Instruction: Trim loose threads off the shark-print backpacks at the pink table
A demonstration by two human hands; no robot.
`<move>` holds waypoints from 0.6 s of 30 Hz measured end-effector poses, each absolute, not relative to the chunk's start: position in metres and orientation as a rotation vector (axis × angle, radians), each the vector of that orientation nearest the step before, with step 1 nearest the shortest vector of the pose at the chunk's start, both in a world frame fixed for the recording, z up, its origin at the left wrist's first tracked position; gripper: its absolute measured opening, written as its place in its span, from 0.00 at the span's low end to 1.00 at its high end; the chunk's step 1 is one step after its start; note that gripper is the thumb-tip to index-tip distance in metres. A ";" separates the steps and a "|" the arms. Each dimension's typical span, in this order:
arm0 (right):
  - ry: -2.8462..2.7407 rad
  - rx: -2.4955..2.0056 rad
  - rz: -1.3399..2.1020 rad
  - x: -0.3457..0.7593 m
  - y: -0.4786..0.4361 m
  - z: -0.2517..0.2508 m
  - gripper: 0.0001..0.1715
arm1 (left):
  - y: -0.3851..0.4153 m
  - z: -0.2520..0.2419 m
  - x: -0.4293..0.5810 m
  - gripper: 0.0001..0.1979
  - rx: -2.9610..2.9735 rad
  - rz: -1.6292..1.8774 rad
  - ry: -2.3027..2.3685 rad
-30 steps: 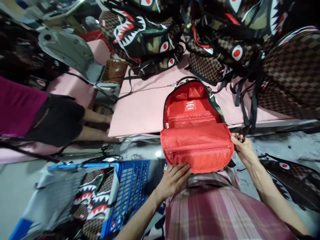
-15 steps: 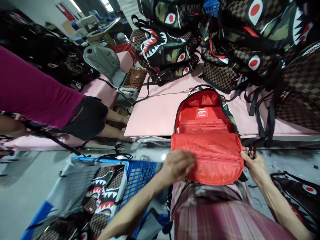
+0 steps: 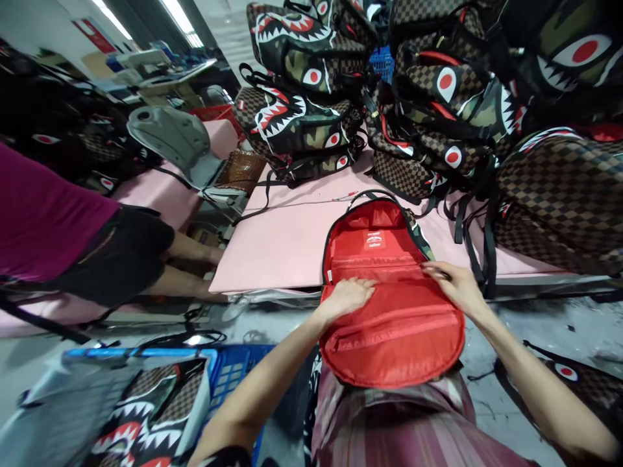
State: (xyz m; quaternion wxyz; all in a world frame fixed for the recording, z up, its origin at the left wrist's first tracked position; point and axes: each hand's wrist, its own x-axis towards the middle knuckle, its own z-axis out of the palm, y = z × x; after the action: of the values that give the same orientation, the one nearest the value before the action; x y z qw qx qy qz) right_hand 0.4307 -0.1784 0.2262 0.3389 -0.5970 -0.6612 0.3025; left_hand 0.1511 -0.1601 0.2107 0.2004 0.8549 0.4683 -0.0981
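Backpack (image 3: 389,324) work filled the view: an open bag with bright red lining lay half on the pink surface (image 3: 282,240), its front flap hanging off the edge toward the person's lap. The left hand (image 3: 348,295) rested flat on the fold between main compartment and flap, fingers (image 3: 363,287) loosely apart and gripping nothing. The right hand (image 3: 452,285) lay on the rim at the opposite side of the opening; whether its fingers pinched the edge or only pressed on it could not be told, as the thumb was hidden.

The bag looked empty, so probably light and floppy, with a thin lining likely to slide under the fingers. The stitched rim beneath the right fingers, or the carry loop (image 3: 370,194) beyond both hands, seemed the firmest places to take hold.

A small white label (image 3: 374,239) sat just beyond the left fingers on the inner back panel; its print was too small to read. Farther off, a pile of shark-mouth backpacks (image 3: 302,123) showed teeth and red eyes but no legible wording. A blue crate (image 3: 233,376) stood below the left forearm, and a co-worker (image 3: 58,240) stood well out to the left.
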 end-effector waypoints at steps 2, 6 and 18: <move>-2.037 -1.545 0.784 0.409 -0.138 0.231 0.19 | -0.165 0.207 0.155 0.21 2.415 -0.284 1.383; -2.397 -1.759 0.611 0.383 -0.094 0.215 0.15 | -0.172 0.201 0.158 0.20 2.432 -0.261 1.457; -2.429 -1.630 0.628 0.397 -0.102 0.193 0.15 | -0.144 0.200 0.143 0.28 2.297 0.056 1.710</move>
State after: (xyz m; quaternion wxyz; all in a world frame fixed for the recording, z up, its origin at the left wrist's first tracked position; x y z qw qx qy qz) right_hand 0.3974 -0.1024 0.1934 0.0746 -0.5434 -0.8095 0.2093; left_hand 0.1430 -0.1444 0.1997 0.1384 0.7942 0.5913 0.0194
